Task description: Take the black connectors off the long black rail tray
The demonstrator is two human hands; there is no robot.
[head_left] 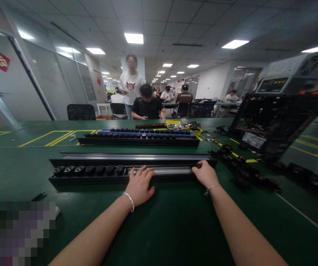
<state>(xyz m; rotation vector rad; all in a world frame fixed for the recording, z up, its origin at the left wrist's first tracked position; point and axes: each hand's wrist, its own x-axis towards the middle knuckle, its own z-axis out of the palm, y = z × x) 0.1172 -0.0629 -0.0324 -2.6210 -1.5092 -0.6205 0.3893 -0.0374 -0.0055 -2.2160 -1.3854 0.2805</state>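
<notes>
A long black power strip rail (92,180) lies across the green table in front of me, with several black socket modules (86,170) seated in its left half and a bare metal channel (172,170) in its right half. My left hand (140,184) lies flat on the rail at its middle, fingers spread over the channel. My right hand (205,173) is closed round the rail's right end, with a small black part at its fingertips. A grey cover strip (136,157) lies just behind the rail.
A second strip with sockets (139,139) lies farther back. Loose black socket modules (242,162) trail along the right. An open black computer case (275,122) stands at right. A person in black (147,107) sits opposite; others are behind.
</notes>
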